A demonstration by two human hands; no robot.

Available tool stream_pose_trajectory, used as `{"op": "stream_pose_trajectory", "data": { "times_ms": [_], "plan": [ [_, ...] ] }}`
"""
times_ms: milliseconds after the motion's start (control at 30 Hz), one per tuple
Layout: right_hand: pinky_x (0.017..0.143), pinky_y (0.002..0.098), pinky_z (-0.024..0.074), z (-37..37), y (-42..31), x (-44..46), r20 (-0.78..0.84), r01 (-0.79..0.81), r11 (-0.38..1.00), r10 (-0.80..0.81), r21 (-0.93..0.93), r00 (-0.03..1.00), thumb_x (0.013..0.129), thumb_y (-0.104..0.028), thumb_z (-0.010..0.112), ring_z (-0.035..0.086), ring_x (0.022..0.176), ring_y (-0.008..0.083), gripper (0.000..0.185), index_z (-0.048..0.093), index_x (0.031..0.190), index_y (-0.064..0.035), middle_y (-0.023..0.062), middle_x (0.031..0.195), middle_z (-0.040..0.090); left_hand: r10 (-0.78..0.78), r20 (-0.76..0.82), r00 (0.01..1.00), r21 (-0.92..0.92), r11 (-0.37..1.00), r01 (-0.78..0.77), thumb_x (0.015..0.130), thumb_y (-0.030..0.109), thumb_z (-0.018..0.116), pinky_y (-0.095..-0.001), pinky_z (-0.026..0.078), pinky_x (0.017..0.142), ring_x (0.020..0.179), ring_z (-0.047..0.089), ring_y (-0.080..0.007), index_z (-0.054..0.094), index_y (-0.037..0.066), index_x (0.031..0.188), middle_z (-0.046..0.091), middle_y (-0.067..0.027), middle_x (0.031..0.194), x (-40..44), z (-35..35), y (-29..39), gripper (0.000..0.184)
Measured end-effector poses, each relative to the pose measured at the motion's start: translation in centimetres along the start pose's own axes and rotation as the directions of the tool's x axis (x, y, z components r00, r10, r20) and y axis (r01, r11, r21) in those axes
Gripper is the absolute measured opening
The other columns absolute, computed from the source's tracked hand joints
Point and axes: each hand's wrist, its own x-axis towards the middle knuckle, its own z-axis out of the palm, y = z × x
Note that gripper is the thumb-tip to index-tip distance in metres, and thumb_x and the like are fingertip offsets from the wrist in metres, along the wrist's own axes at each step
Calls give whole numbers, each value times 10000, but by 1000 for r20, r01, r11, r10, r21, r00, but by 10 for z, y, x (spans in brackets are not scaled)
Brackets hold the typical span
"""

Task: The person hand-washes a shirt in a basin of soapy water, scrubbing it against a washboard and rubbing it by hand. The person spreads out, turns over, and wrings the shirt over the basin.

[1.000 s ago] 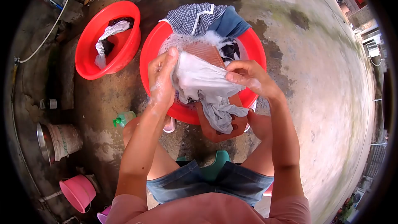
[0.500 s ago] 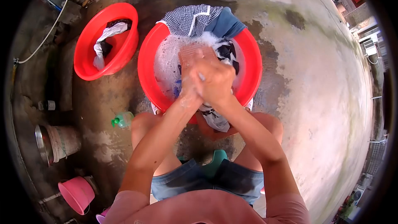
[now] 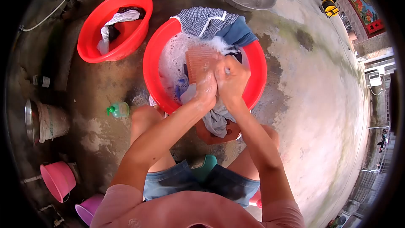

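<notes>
Right hand (image 3: 232, 76): clenched into a fist and pressed against the left; pale at the curl of the fingers, cloth or foam, cannot tell which.
Left hand (image 3: 206, 88): wet, touching the right; partly hidden, so cannot tell whether clenched or grasping.
Cloth (image 3: 216, 124): grey-white and crumpled, directly below the hands, draped down the lower washboard; cannot tell how much inside the grip.
Washboard (image 3: 198, 62): ribbed, brown, under the hands, slanting across the near rim.
Red tub (image 3: 256, 65): around the board, with suds (image 3: 172, 52) inside.
Far rim: hung with a checked garment (image 3: 198, 20) and blue denim (image 3: 240, 33).
Small tub (image 3: 93, 23): well apart, up and left, holding pale and dark cloths (image 3: 120, 17).
Green-topped bottle (image 3: 121, 109): near the left knee, without readable writing.
Dark bottle (image 3: 41, 80): far left, with a label too small to read.
Wall poster (image 3: 363, 8): colourful, at upper right; cannot read any lettering.
</notes>
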Motion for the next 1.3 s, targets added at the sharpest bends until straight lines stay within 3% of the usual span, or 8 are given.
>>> {"op": "stream_pose_trajectory", "data": {
  "times_ms": [100,167,367,433,533,600,967,1300],
  "plan": [
    [406,308,376,4,1,-5,34,37,999,-37,8,999,773,-193,598,495,398,240,272,513,559,-48,124,494,485,-134,-243,961,44,988,149,911,311,457,-258,412,718,808,506,-96,540,24,1011,527,-16,874,-13,51,27,315],
    [392,316,373,4,0,-3,19,64,998,-64,6,998,780,-222,601,499,386,252,302,502,550,-53,133,489,483,506,-657,559,631,774,41,915,344,437,-258,419,623,680,492,-97,549,22,954,506,-9,742,2,71,-14,343],
    [402,282,326,6,-53,-40,-49,396,916,-393,71,918,814,-127,571,385,392,138,352,416,524,-1,100,454,399,289,-768,571,572,711,409,894,278,498,-225,378,578,654,470,-49,541,92,821,486,43,720,-1,67,17,204],
    [404,288,330,8,-23,-21,-58,208,973,-203,97,977,812,-135,570,399,384,168,345,436,522,-7,99,455,400,428,-722,544,567,816,110,875,308,531,-242,370,499,583,466,-58,507,123,759,480,42,658,5,88,-5,219],
    [390,321,342,7,-30,-35,-46,290,951,-287,104,957,809,-168,557,424,372,236,312,477,552,-9,126,459,423,56,-263,963,116,993,-26,885,282,516,-218,388,641,715,476,-64,556,101,850,491,31,785,-14,33,14,188],
    [391,328,336,11,-20,-36,-34,345,935,-343,79,939,826,-180,533,425,372,271,298,510,583,-9,135,462,449,175,-493,852,184,978,-95,869,298,546,-233,416,666,729,491,-75,546,93,926,513,15,842,-21,25,1,212],
    [465,246,213,-37,19,-15,332,-341,753,172,563,927,916,-348,448,265,525,44,472,446,560,-38,-58,538,354,90,-555,827,699,590,404,880,290,514,-235,452,724,807,583,-119,569,15,997,607,-62,915,-18,72,68,304],
    [540,232,349,-46,3,-19,659,-647,677,312,352,685,894,-469,402,445,618,91,478,568,901,-22,22,751,498,-167,-483,859,395,834,384,884,322,457,-291,411,858,974,545,-167,515,3,1106,579,-93,1029,-29,81,78,393]
  ]
}}
